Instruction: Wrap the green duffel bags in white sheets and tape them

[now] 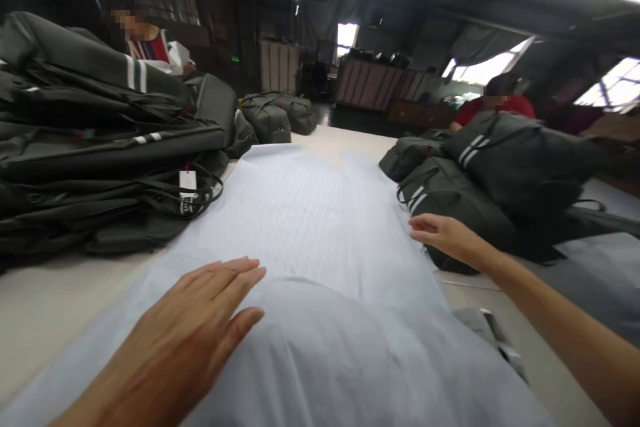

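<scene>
A large thin white sheet (310,213) is spread along the table in front of me, its near part bulging and wrinkled. My left hand (210,313) is over the sheet's left side, palm down, with fingers stretched out and the thumb apart. Close to the sheet's right edge is my right hand (440,233), its fingers loosely bent and pointing left, with nothing visible between them. Whether it touches the sheet is not clear.
Dark green bags with white stripes are piled on the left (100,133) and on the right (510,167). A hang tag (188,183) shows on the left pile. A grey object (493,333) lies at the right. Two people (150,47) are beyond the piles.
</scene>
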Demonstrator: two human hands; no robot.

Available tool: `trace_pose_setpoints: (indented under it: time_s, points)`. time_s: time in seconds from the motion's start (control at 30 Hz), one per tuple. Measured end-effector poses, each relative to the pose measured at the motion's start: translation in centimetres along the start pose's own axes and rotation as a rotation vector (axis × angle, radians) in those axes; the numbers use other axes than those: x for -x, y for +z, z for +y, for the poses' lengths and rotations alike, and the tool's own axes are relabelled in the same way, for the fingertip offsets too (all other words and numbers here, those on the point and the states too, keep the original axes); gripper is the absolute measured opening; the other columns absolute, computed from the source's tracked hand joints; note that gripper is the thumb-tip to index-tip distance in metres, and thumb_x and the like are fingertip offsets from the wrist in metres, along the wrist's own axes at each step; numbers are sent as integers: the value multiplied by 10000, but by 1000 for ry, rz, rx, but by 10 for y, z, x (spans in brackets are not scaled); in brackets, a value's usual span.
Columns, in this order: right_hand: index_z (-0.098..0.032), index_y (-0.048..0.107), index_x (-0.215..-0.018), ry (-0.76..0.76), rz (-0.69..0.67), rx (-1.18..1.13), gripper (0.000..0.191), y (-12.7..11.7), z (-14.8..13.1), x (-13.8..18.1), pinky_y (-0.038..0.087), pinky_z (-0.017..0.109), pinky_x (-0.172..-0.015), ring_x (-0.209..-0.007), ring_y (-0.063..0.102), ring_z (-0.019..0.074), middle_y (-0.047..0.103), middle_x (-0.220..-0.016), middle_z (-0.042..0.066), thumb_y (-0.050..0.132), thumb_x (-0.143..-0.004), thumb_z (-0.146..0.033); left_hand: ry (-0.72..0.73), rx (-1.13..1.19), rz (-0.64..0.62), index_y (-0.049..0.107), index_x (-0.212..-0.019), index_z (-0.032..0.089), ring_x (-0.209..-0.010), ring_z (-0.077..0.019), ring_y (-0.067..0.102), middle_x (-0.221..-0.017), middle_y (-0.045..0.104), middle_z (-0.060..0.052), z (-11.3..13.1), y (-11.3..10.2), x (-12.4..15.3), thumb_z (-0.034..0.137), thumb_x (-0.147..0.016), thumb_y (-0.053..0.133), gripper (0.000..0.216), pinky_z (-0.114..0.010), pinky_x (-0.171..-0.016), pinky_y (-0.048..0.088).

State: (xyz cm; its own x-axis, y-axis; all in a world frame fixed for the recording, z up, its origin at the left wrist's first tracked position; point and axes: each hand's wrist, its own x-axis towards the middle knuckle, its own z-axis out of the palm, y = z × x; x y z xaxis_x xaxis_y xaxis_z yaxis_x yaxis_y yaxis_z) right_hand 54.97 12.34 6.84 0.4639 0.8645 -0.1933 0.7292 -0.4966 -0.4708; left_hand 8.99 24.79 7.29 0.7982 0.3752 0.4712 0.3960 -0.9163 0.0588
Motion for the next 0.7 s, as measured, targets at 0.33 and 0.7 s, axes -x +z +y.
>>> trace_pose_setpoints:
  time_s: [0.33,0.7]
  points:
    - [-209,662,-613,639,67,-590,432,68,215,239,447,322,-631,-653,568,196,626,-628,30,705,-477,-617,124,222,-508,448,-1422,185,-1286,-327,506,-1438,485,-130,135,57,-53,641,-921,434,678,-543,-1068,411]
    - [-167,695,-695,570,194,-865,520,97,236,243,439,321,-671,-646,574,194,644,-653,27,710,-485,-643,29,255,-479,450,-1413,348,-1258,-266,533,-1410,542,-4,119,72,-39,531,-953,443,494,-446,-1090,399]
